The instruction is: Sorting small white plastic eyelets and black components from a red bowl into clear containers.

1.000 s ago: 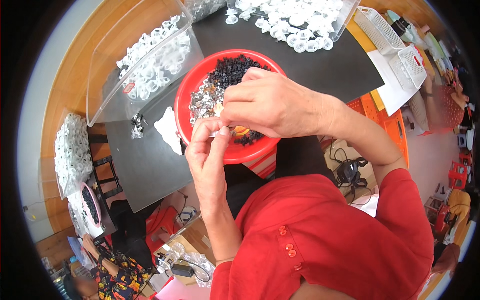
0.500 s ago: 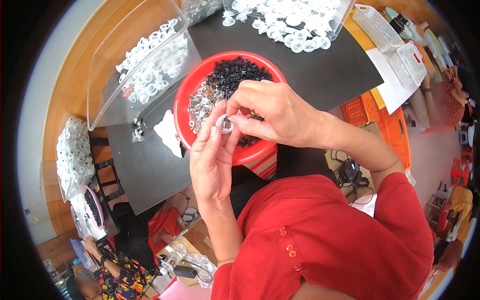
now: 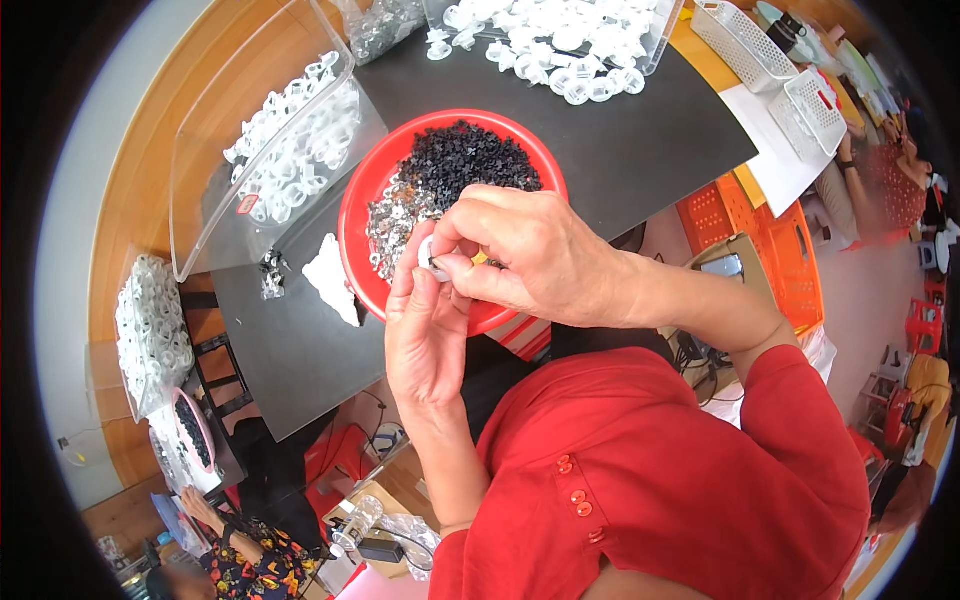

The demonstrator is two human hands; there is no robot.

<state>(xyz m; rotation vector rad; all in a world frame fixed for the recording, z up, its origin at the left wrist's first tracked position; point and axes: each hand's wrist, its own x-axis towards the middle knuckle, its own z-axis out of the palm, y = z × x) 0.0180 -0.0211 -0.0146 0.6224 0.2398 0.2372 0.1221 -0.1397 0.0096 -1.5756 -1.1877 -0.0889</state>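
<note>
Between the thumb and fingers of my left hand [image 3: 428, 350] is a small round white plastic piece [image 3: 428, 258], held over the near left part of a red basin [image 3: 352, 225]. My right hand [image 3: 550, 250] is closed in a pinch against this piece. A dark bit shows at its fingertips, too small and covered to name. Small black plastic parts [image 3: 465, 160] are heaped at the far side of the basin. Little silvery metal parts [image 3: 390, 220] lie at its left. My right hand hides the basin's near right part.
A clear bin [image 3: 178, 220] of white rings stands left on the dark table [image 3: 640, 150]. White pieces [image 3: 580, 60] spread at the far edge. A white cloth-like scrap [image 3: 330, 275] lies beside the basin. Orange crates [image 3: 770, 245] stand right. Another person's hand [image 3: 200, 508] shows lower left.
The white piece has tipped from face-up to nearly edge-on. Both hands have shifted slightly left and nearer, with the right fingers still at the piece. The whole view has moved a little.
</note>
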